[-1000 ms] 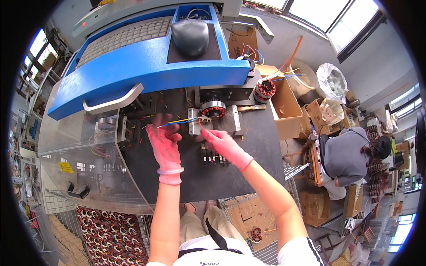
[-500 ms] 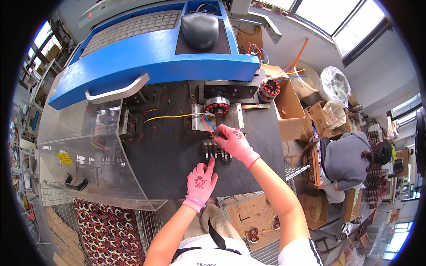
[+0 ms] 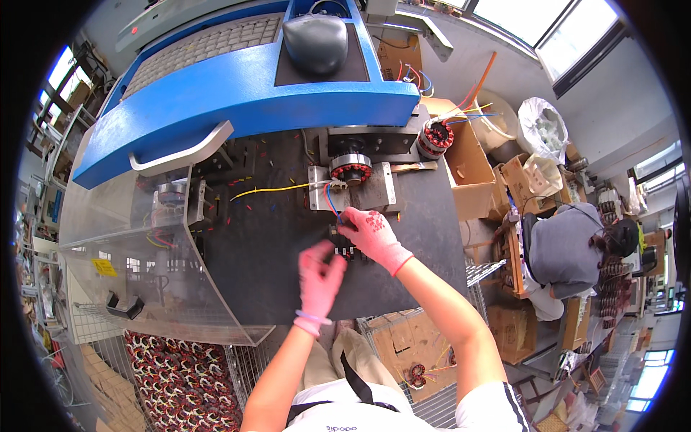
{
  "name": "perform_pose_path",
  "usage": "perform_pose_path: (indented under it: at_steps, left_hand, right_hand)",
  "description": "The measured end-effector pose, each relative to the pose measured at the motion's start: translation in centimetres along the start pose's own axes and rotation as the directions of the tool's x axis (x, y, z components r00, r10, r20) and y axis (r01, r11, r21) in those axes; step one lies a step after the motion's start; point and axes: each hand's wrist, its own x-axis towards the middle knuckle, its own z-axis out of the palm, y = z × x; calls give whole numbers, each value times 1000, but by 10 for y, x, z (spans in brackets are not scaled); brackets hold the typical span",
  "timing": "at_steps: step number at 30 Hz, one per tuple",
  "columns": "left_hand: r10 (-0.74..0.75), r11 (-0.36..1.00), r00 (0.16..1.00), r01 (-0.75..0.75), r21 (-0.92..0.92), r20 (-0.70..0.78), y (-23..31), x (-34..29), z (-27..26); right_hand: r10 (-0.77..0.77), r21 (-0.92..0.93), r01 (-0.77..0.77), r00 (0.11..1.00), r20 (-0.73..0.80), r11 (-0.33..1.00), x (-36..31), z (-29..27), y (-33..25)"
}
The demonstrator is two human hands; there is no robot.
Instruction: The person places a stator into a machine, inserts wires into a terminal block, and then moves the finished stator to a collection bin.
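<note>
My right hand (image 3: 372, 235), in a pink glove, pinches the blue wire (image 3: 332, 204) at the top of a black terminal block (image 3: 344, 250). A red wire (image 3: 328, 196) runs down beside it to the same fingertips; whether it is also held I cannot tell. The wires come from a stator with red windings (image 3: 350, 170), seated on a metal fixture (image 3: 385, 189). From there a yellow wire (image 3: 270, 190) stretches left across the dark bench top. At the block's left side, my gloved left hand (image 3: 320, 279) is smeared by motion. Both hands partly cover the block.
A blue console (image 3: 252, 104) with a keyboard and black mouse overhangs the bench. At left stands a clear guard (image 3: 144, 266) with a handle. Another wired stator (image 3: 436, 138) sits at the right, near a cardboard box (image 3: 471, 173). A co-worker (image 3: 568, 248) sits farther right.
My left hand has drawn its pointing finger back from the block's lower edge and is now blurred beside it. My right hand has shifted slightly left, still pinching at the wires.
</note>
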Motion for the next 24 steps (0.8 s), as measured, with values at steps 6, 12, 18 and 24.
perform_pose_path:
  at_steps: [6, 12, 18, 24]
  left_hand:
    - [-475, 347, 852, -48, -937, -219, 58, 135, -53]
    - [-46, 819, 986, 128, -559, 159, 102, 55, -36]
    - [-3, 972, 979, -44, 229, 202, 69, -17, -42]
    - [75, 581, 934, -325, 746, 348, 20, -30, -17]
  right_hand:
    - [250, 441, -255, 966, 71, 861, -9, -7, -31]
    - [75, 818, -513, 855, 513, 260, 19, 1, -26]
    - [231, 333, -312, 938, 260, 890, 1, -22, -39]
    - [34, 84, -36, 999, 31, 996, -3, -6, -13]
